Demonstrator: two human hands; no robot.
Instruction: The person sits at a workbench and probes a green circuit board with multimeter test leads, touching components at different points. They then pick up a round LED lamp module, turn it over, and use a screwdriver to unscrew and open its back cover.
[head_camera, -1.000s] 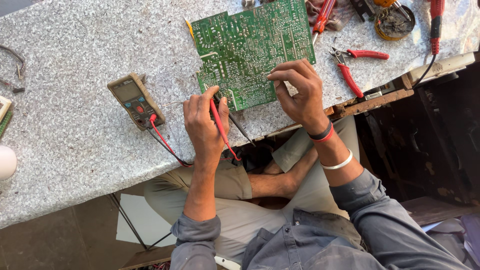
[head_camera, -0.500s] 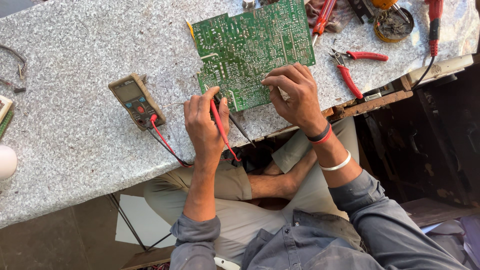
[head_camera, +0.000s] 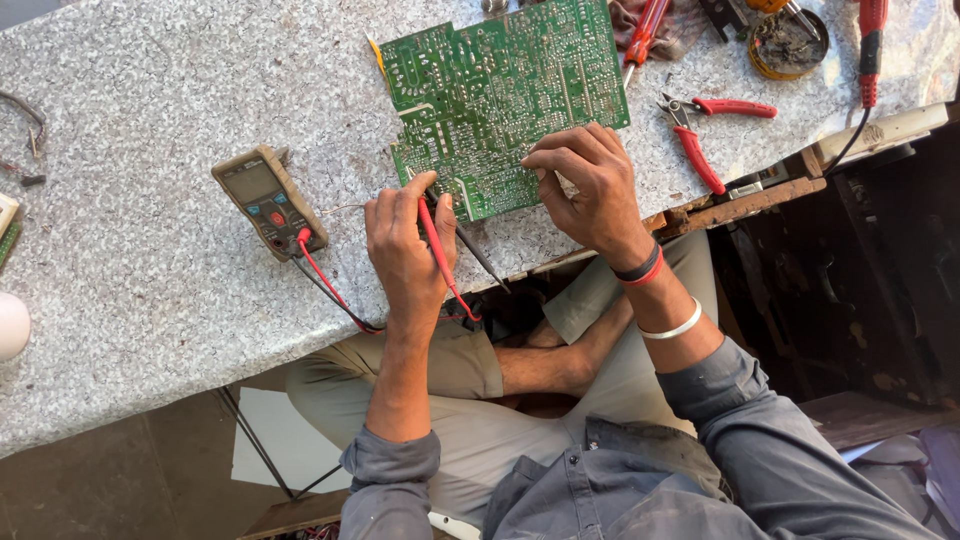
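Head view: we look down on a speckled stone worktop (head_camera: 150, 300) with our two hands at its near edge.
Circuit board: the green circuit board (head_camera: 500, 95) lies flat, solder side up, on the worktop's far middle, its near edge close to the table edge.
Left hand: our left hand (head_camera: 405, 250) is clamped on two probes, the red probe (head_camera: 437, 250) and the black probe (head_camera: 475, 250), both pinched between thumb and fingers, their tips at the board's near left corner.
Right hand: our right hand (head_camera: 590, 185) rests on the board's near right part, fingers curled together with the tips pressing the board; we cannot tell whether anything is pinched under them.
Multimeter: the tan multimeter (head_camera: 268, 200) lies just left of the left hand, face up, red and black leads running from its near end to the probes.
Right of board: red-handled pliers (head_camera: 700, 130) lie open.
Far edge: a red screwdriver (head_camera: 640, 40) and a round tin (head_camera: 785, 45).
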